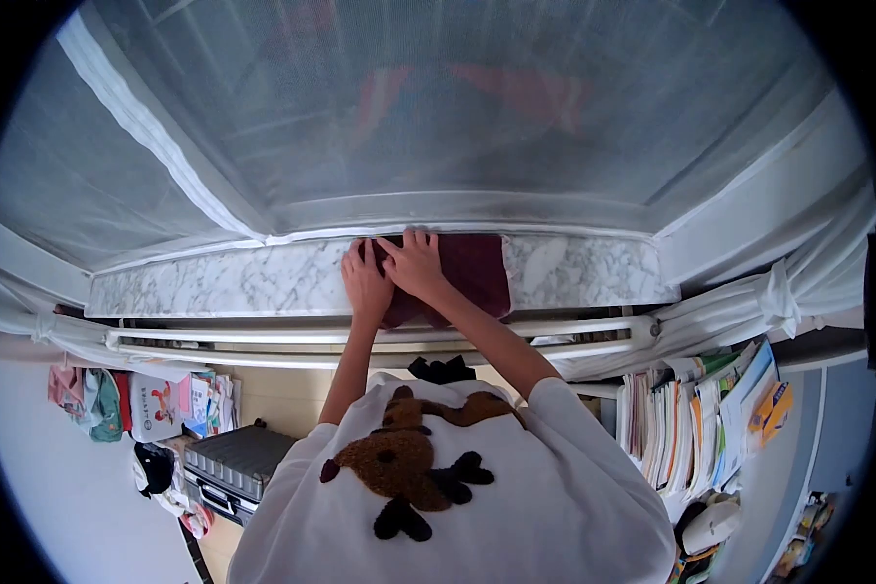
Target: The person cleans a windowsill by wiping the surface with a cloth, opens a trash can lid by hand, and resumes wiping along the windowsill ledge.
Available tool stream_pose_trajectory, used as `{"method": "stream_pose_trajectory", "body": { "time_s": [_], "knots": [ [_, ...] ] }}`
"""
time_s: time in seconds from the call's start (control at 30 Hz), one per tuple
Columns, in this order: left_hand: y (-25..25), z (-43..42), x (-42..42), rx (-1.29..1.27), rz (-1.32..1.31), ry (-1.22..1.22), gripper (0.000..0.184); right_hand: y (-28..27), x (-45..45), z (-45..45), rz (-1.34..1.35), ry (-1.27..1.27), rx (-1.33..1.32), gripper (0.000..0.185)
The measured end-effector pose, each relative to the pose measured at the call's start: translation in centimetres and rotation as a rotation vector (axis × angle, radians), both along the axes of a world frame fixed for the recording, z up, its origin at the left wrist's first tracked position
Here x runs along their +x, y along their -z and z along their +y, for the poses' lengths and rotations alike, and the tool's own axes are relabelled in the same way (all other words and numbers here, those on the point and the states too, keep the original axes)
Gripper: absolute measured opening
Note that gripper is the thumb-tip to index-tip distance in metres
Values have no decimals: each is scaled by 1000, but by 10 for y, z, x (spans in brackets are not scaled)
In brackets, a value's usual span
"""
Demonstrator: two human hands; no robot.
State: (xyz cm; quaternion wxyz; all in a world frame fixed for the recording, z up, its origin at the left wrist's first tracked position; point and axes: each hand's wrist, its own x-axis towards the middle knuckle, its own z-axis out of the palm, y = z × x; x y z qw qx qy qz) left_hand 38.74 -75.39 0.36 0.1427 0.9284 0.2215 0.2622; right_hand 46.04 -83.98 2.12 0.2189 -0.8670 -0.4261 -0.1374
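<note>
Matt cloth (477, 273), smooth marble sill (584, 275)

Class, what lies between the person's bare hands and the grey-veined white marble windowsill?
A dark maroon cloth lies there: under the left hand and the right hand, on the windowsill. The head view shows it.

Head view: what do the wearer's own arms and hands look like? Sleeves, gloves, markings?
The left hand and right hand show no gloves and no watch. Forearms are uncovered. The sleeves are plain white, part of a white top with a brown, fuzzy animal design.
</note>
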Motion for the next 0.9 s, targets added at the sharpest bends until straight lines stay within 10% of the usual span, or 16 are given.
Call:
{"method": "stream_pose_trajectory", "body": {
  "time_s": [0.9],
  "knots": [
    [1, -5, 1, 214, 87, -267, 56, 7, -1, 13, -171, 31, 43, 35]
  ]
}}
